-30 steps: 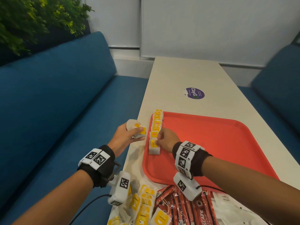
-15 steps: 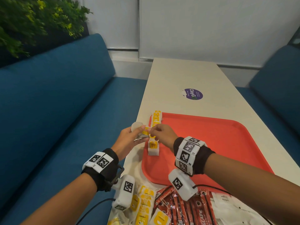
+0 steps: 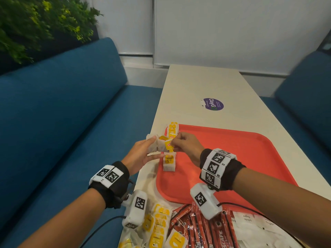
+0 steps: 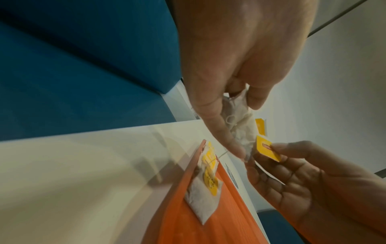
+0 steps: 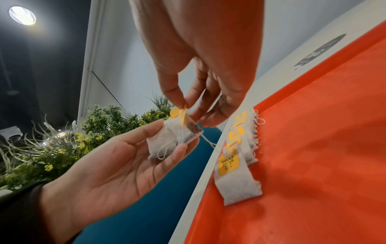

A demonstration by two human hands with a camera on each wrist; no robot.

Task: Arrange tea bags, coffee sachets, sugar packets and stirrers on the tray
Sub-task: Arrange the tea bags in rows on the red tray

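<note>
My left hand (image 3: 155, 147) hovers just left of the red tray (image 3: 241, 158) and holds a small bunch of white tea bags (image 3: 152, 143) between thumb and fingers. My right hand (image 3: 172, 145) meets it and pinches the yellow tag (image 4: 267, 148) of one of those bags. In the right wrist view the tag (image 5: 182, 115) stands on edge between thumb and forefinger above the bags (image 5: 167, 142). A row of tea bags (image 3: 172, 130) lies along the tray's left edge. The nearest of them (image 3: 169, 162) lies flat, tag up.
At the table's near edge lie a pile of loose tea bags (image 3: 157, 230), red coffee sachets (image 3: 200, 228) and white sugar packets (image 3: 254, 228). A purple sticker (image 3: 213, 104) sits beyond the tray. Blue benches (image 3: 62, 122) flank the table.
My right hand has left the tea bag it laid on the tray and risen to my left hand, where it now pinches a tag. My left hand shifted slightly right.
</note>
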